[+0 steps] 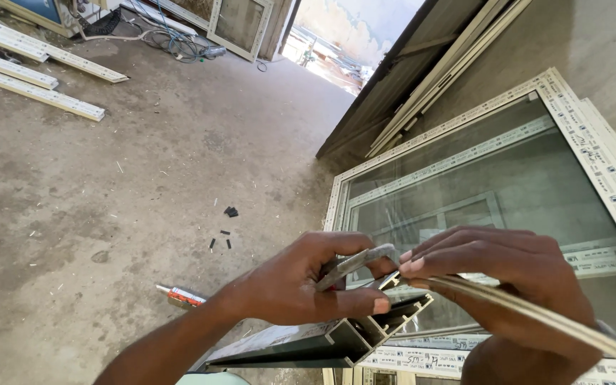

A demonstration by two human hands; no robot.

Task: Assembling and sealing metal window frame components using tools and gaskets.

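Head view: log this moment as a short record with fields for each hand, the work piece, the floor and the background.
left hand: grips a grey rubber gasket strip at the end of a profile
right hand: pinches the same strip, with a thin pale strip running out beneath it
work piece: dark hollow frame profile, cut end facing up
floor: sealant tube; small black bits on concrete
background: glazed white window frame leaning on the wall; white profile lengths

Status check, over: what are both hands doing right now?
Left hand grips grey gasket strip. Right hand pinches thin beading strip at profile end. Nothing blocking.
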